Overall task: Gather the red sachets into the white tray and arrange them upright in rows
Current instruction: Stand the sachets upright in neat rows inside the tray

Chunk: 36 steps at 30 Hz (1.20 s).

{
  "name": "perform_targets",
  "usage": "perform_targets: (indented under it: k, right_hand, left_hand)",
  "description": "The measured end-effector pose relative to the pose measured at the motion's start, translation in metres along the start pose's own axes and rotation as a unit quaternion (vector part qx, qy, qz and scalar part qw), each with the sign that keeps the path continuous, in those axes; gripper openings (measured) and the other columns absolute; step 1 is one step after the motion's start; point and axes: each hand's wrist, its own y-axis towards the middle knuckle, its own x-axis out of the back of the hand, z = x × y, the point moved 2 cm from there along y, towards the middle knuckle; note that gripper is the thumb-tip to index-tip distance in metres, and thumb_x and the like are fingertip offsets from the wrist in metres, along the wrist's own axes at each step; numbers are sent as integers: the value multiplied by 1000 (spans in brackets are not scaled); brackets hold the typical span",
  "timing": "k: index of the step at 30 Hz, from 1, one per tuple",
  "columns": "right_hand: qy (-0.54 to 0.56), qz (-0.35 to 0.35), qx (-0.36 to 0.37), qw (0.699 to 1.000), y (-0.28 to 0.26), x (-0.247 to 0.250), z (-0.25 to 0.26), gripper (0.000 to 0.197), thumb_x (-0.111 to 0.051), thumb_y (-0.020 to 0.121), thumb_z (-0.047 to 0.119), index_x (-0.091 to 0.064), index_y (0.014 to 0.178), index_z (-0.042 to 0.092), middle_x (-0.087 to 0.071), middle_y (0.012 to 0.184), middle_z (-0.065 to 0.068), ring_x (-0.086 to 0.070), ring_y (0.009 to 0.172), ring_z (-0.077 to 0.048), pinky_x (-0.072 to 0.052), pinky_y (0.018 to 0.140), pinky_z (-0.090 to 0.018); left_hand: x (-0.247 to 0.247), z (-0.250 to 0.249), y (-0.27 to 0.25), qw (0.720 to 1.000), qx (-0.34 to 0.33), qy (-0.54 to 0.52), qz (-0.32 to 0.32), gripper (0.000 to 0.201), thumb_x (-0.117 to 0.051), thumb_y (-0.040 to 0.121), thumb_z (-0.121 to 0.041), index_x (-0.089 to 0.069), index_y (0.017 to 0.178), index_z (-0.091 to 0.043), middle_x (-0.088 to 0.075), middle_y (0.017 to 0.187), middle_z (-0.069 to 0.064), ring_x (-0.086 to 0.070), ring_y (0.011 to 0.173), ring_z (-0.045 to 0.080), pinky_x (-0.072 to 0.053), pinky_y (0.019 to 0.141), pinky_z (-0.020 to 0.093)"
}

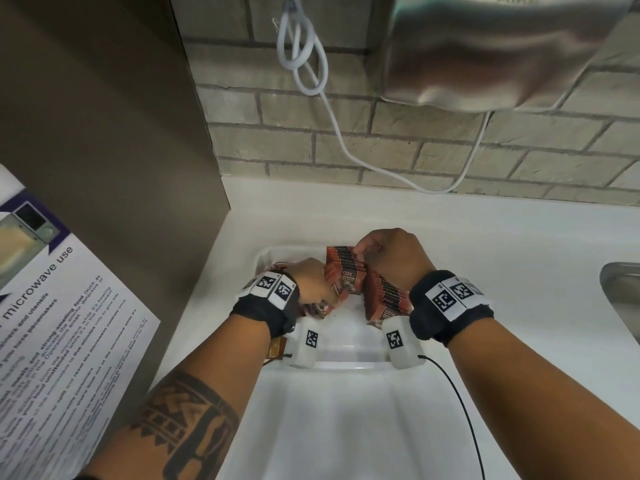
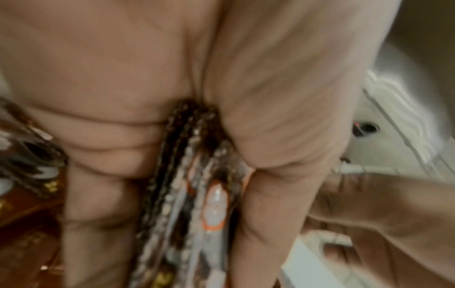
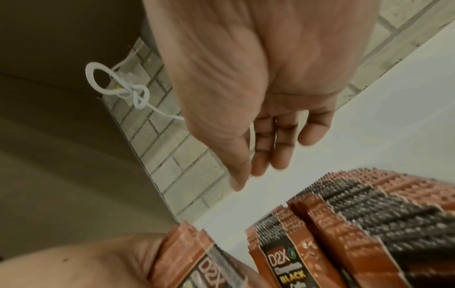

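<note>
Left hand: the left hand point(image 1: 311, 278) is over the left part of the white tray point(image 1: 343, 341), its fingers curled round a small bunch of red sachets point(image 1: 337, 284); the left wrist view, blurred, shows the sachet edges point(image 2: 187, 185) pinched between fingers and thumb.
Right hand: the right hand point(image 1: 391, 258) hangs above the far end of the standing sachets; in the right wrist view its fingers point(image 3: 270, 148) are loosely bent and hold nothing, the tips just above the packed row point(image 3: 369, 214). From the head view I cannot tell whether they touch the sachets.
Standing sachets: a tight row point(image 1: 384, 296) stands upright in the right part of the tray, with another block point(image 1: 346, 259) behind it toward the far wall of the tray.
Other sachets: a few more lie under the left hand point(image 1: 317, 308), partly hidden.
Tray: it sits on the white counter point(image 1: 519, 244), close to the brown side panel point(image 1: 104, 133).
Surroundings: a brick wall point(image 1: 415, 147) with a looped white cable point(image 1: 304, 57), a metal hand dryer point(image 1: 502, 50) above, a microwave notice point(image 1: 52, 323) at left, a sink edge point(image 1: 620, 292) at right.
</note>
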Motion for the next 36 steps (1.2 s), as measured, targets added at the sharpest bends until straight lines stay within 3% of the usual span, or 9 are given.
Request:
perform_targets:
  k: [3, 6, 9, 12, 19, 23, 27, 30, 36]
  right_hand:
    - [55, 61, 6, 997, -9, 2, 2, 7, -70, 89, 29, -74, 94, 26, -72, 89, 13, -64, 86, -3, -44, 75, -14]
    - [131, 99, -9, 986, -14, -1, 5, 18, -78, 85, 30, -73, 99, 21, -76, 90, 1, -72, 86, -18, -53, 83, -28]
    - [186, 79, -7, 979, -15, 0, 8, 15, -79, 84, 16, -72, 98, 13, -76, 86, -9, -73, 80, -29, -56, 81, -35]
    - [201, 39, -5, 979, -13, 4, 7, 11, -80, 83, 16, -73, 91, 15, -76, 87, -9, -71, 78, -20, -55, 82, -34]
    - [171, -19, 9, 985, -15, 12, 14, 5, -78, 85, 22, -77, 85, 17, -76, 80, 5, -68, 75, -8, -50, 74, -21]
    - [73, -44, 10, 996, -14, 18, 12, 5, -75, 87, 21, -78, 85, 17, -73, 82, 8, -63, 73, -2, -39, 60, -7]
    - [-12, -22, -6, 1000, -10, 1, 3, 9, -73, 85, 22, -79, 81, 28, -70, 88, 10, -63, 86, -11, -47, 74, -22]
    - [-50, -21, -34, 998, -4, -15, -1, 19, -72, 79, 23, -75, 67, 38, -71, 85, 11, -65, 89, -16, -55, 85, -42]
    - [-156, 9, -50, 986, 3, -29, -1, 18, -62, 83, 26, -78, 77, 32, -68, 98, 3, -58, 101, -22, -52, 89, -41]
  left_hand:
    - [8, 12, -2, 988, -54, -140, -27, 46, -88, 62, -48, -75, 94, -17, -77, 89, 2, -73, 89, 24, -57, 91, 42]
    - [7, 11, -11, 953, -117, -277, -33, 47, -91, 66, -38, -76, 104, -14, -77, 103, 9, -73, 100, 28, -53, 100, 51]
    - [3, 5, -18, 928, -149, -342, -18, 38, -87, 76, -19, -74, 111, -13, -75, 107, 11, -72, 100, 27, -56, 94, 47]
    - [0, 4, -21, 910, -142, -388, 4, 41, -79, 82, -5, -68, 122, -7, -72, 114, 17, -71, 100, 27, -58, 79, 38]
    - [2, 7, -24, 934, -124, -329, -58, 35, -85, 77, -8, -74, 109, -8, -77, 101, 10, -74, 96, 28, -61, 79, 39]
    - [20, 13, -26, 980, -18, -154, -125, 18, -78, 83, -24, -72, 86, -7, -71, 68, 4, -65, 56, 21, -56, 60, 28]
    - [18, 8, -30, 994, 104, -2, -25, 24, -65, 93, -27, -62, 76, -10, -59, 60, 1, -51, 45, 12, -45, 45, 21]
    - [5, 2, -25, 996, 81, 10, 23, 13, -65, 92, -25, -66, 97, -14, -64, 69, 0, -53, 48, 12, -46, 48, 23]
    - [-18, -9, -8, 998, 46, 23, 46, 24, -67, 90, -19, -68, 110, -6, -68, 80, 5, -55, 58, 18, -48, 53, 24]
